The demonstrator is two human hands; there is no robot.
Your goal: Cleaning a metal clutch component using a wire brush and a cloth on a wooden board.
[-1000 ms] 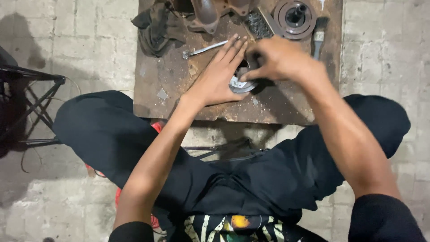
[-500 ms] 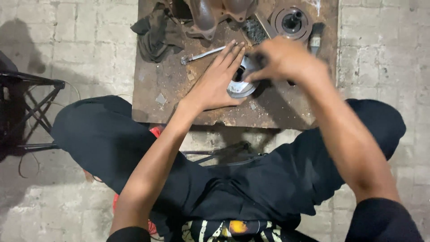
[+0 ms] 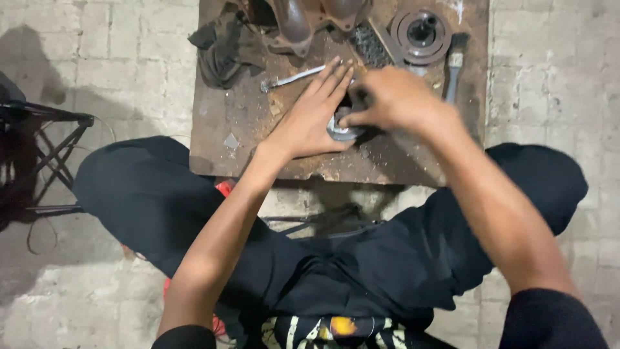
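The single head view looks straight down on a rusty brown metal worktop [image 3: 245,123] set on a grey brick floor [image 3: 116,58]. Two bare hands work at one small round silver-grey metal part [image 3: 340,131], which lies on the worktop near its front edge. The left hand [image 3: 310,119] lies flat with fingers stretched out and together, its palm edge pressed against the left side of the part. The right hand [image 3: 394,100] is curled over the part from the right, fingertips pinched at its top; it is blurred, so whether the grip is fully clamped on the part cannot be told.

Just beyond the left fingertips lies one slim silver wrench [image 3: 294,79]. Further beyond, to the left, sits one crumpled dark cloth [image 3: 223,45]. Beyond the right hand stand one round grey metal disc with a central shaft [image 3: 423,29] and, beside it to the right, one dark-handled brush [image 3: 453,64]. One rusty cast housing [image 3: 303,19] sits at the far edge. Far left of the grip, on the floor, stands one black metal-framed stool [image 3: 45,142].
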